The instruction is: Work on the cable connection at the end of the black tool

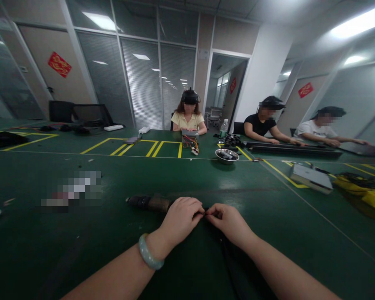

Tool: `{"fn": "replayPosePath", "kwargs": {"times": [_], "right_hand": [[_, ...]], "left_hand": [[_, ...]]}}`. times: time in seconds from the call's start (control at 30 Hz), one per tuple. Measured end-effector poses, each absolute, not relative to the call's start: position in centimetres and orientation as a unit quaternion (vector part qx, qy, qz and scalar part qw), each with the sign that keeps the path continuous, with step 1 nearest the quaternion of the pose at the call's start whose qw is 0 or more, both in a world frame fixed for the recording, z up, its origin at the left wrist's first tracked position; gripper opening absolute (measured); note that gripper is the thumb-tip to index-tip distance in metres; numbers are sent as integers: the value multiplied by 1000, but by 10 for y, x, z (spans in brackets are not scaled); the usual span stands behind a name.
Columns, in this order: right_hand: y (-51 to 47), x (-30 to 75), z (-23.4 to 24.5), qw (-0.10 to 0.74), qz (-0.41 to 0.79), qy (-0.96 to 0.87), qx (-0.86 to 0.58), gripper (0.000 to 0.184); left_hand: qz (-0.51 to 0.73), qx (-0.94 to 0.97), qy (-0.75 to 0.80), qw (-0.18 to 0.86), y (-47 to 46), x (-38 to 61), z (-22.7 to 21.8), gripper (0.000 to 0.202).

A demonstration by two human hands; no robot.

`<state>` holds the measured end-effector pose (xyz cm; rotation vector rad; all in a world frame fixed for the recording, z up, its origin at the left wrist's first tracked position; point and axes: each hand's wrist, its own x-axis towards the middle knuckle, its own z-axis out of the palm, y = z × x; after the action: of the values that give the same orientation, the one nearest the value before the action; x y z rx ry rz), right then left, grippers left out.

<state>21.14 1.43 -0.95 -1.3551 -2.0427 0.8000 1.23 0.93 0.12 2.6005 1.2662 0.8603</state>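
Observation:
A dark rod-like object [146, 203] with a black ribbed end and a brownish middle lies on the green table, running under my left hand [183, 214]. The fingers of that hand are bent, with thumb and forefinger pinched together. Just to its right, my right hand [228, 221] pinches too, and the fingertips of both hands almost meet. Some small dark thing lies between them, too hidden to name. From below my right hand a long black strip [226, 258] trails over the table towards me; I cannot tell whether it joins the rod.
A metal bowl [227, 156] of dark parts stands ahead, near a water bottle [224, 128]. Across the table a person handles a grey box [190, 135] with coloured wires. Two people sit at the right behind a long black bar [287, 148]. A silver box [311, 177] lies right.

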Motion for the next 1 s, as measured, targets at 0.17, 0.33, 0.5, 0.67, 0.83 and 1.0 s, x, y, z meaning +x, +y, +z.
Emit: {"fn": "replayPosePath", "kwargs": {"times": [0.17,0.33,0.5,0.67,0.83,1.0], "right_hand": [[13,212,-9,278,304,-763,-498,11],[13,211,-7,282,310,-758,-499,11],[14,211,-7,281,312,-754,-505,11],[14,211,-7,286,317,-754,-498,11],[13,211,-8,286,329,-748,-500,11],[13,211,-11,296,329,-739,-508,11]], "left_hand": [[290,856,424,59,8,14,1,16],[297,850,432,49,6,14,-1,13],[290,861,414,49,8,13,-1,15],[290,859,419,46,7,14,1,18],[285,852,438,39,5,15,2,12],[286,856,429,39,6,14,2,9]]}}
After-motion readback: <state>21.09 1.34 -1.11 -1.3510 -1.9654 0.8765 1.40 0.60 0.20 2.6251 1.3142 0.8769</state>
